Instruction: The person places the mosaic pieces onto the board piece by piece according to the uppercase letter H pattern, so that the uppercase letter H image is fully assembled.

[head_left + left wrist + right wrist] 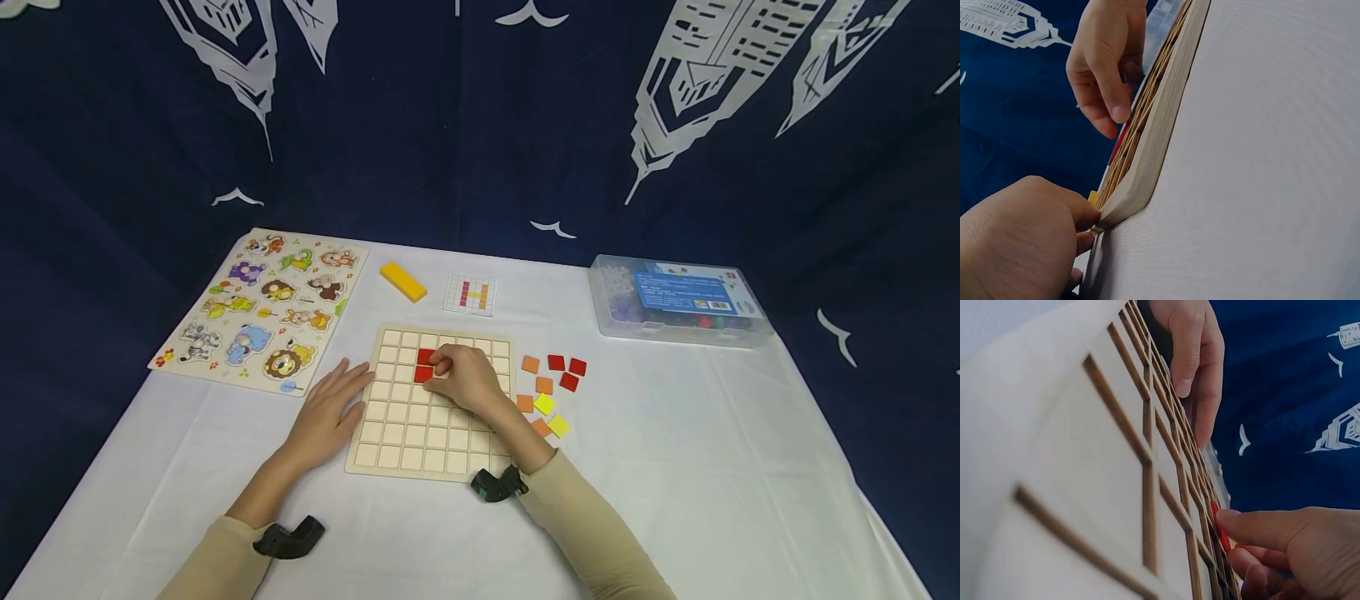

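Note:
A pale wooden grid board (390, 457) lies on the table with two red square tiles (423, 374) on it, one above the other. Over the board, my right hand (468, 379) pinches at the red tiles with bent thumb and index finger. In the right wrist view, thumb and finger meet the red tile (1215, 509) at its edges; which tile they grip is partly hidden. My left hand (326, 417) lies at the board's left edge with fingers extended, and its fingertips touch the rim (1129, 197) in the left wrist view.
Right of the board lie loose red tiles (556, 362), orange tiles (530, 364) and yellow tiles (544, 404). Behind it are a small pattern card (470, 295) and a yellow block (402, 282). An animal puzzle board (262, 312) lies left, a clear plastic box (678, 302) back right.

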Tool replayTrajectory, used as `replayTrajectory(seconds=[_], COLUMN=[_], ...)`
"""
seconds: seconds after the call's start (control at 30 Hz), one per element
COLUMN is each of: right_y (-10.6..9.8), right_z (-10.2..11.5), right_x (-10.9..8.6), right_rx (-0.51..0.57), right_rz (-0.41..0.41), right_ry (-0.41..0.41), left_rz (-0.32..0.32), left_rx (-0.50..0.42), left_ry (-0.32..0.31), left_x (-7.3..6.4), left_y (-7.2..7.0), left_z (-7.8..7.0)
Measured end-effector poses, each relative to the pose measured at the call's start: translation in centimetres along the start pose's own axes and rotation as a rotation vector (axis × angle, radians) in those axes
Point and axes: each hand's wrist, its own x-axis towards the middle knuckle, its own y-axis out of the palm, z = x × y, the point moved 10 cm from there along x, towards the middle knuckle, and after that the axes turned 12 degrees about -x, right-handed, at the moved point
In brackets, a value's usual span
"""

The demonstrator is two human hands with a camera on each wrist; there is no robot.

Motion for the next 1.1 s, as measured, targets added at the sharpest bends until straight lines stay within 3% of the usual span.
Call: replayTrajectory(seconds=[0.23,0.37,0.77,1.1], right_y=[-2.4,-4.4,-10.7,-11.3], right_z=[-0.1,-1.4,-10.5,-16.4], right_x=[-0.9,-1.7,-5.8,-8.7], right_rx=[0.078,0.119,0.125,0.039], right_rz=[-0.040,-0.067,-0.201,-0.215], right_ry=[-0.013,-0.016,0.072,0.197], left_rz=[0.000,0.000,-0.006,-0.003], left_rx=[0.002,0.004,0.009,0.009], left_ry=[-0.002,-0.003,0.000,-0.005], left_x=[0.0,-0.1,-0.1,-0.1], left_y=[0.1,0.1,0.0,0.1], left_z=[0.0,0.0,-0.1,-0.2])
